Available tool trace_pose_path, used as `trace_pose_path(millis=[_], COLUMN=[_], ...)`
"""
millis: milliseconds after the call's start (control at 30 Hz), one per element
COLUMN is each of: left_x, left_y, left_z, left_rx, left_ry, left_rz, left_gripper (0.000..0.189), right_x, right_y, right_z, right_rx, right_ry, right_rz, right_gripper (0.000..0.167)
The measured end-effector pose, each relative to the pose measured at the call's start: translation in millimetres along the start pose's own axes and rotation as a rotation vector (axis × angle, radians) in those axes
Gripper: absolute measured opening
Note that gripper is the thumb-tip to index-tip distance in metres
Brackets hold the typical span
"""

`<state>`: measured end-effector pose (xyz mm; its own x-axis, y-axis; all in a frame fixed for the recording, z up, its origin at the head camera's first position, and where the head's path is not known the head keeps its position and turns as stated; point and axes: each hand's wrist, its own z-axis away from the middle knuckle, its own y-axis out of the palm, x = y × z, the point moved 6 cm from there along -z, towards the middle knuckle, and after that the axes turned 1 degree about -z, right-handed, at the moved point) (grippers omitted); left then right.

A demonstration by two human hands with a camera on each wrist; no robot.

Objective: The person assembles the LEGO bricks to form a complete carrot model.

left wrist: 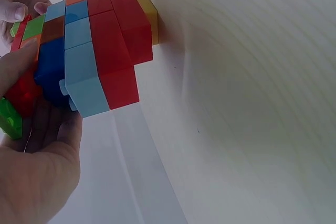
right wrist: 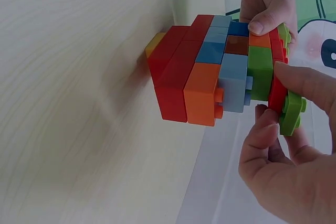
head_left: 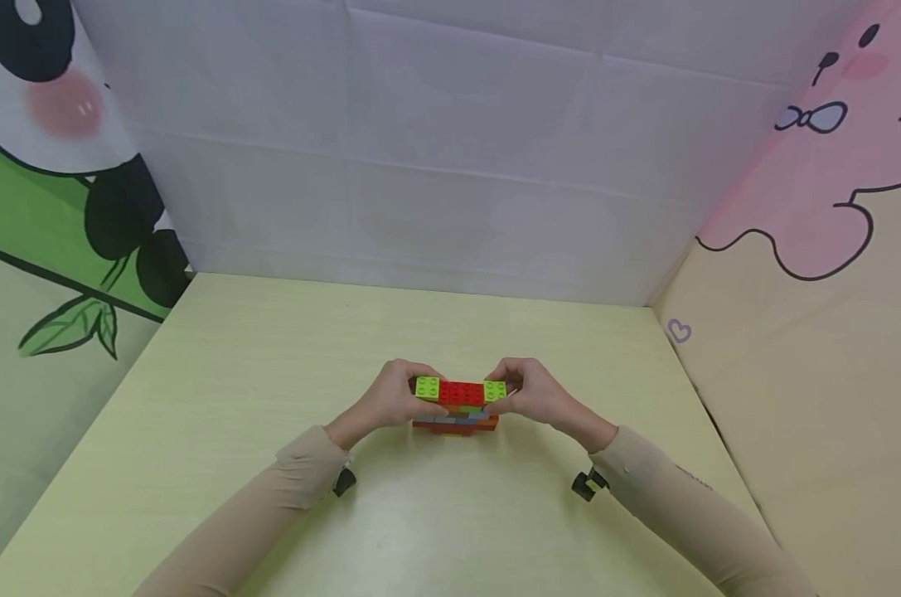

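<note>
A block of stacked toy building bricks stands between both hands near the middle of the table. A red brick with lime green bricks at its two ends tops it. Blue, orange, brown and green bricks form the middle, and wide red rows lie below. The narrow yellow brick at the base is at or very near the tabletop. My left hand grips the upper left end, thumb in front and fingers behind. At the upper right end, my right hand pinches the bricks between thumb and fingers.
The pale wood-look table extends around the bricks. A white sheet rises behind it, with cartoon-printed panels at left and right. Small dark devices hang at the left wrist and right wrist.
</note>
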<state>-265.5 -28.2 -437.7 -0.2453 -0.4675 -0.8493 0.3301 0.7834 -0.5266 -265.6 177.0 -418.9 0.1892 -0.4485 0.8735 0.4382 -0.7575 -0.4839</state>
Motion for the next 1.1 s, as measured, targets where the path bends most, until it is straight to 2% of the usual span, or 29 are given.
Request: trace_pose_path(millis=[400,633,800,1100], left_x=[-2.0,-2.9,-3.4,-2.6], left_y=[-0.3,0.2,0.8,2.0], left_z=[2.7,3.4,3.4,4.8], left_rx=[-0.001,0.002,0.003,-0.016], left_ry=[-0.018,-0.021,-0.018,0.011], left_rz=[0.006,-0.005,-0.007,0.024], left_gripper=[0.036,0.035,0.035,0.037], right_x=[-4,-5,-5,-25], right_y=[3,9,13,19], right_z=[1.3,5.2,6.6,5.3], right_rx=[0.008,-0.028,-0.037,-0.069], right_ry=[-0.027,-0.052,-0.029,-0.002], right_rz=[-0.093,-0.125,-0.184,-0.203], right_gripper=[0.030,0.033,0.034,0.036])
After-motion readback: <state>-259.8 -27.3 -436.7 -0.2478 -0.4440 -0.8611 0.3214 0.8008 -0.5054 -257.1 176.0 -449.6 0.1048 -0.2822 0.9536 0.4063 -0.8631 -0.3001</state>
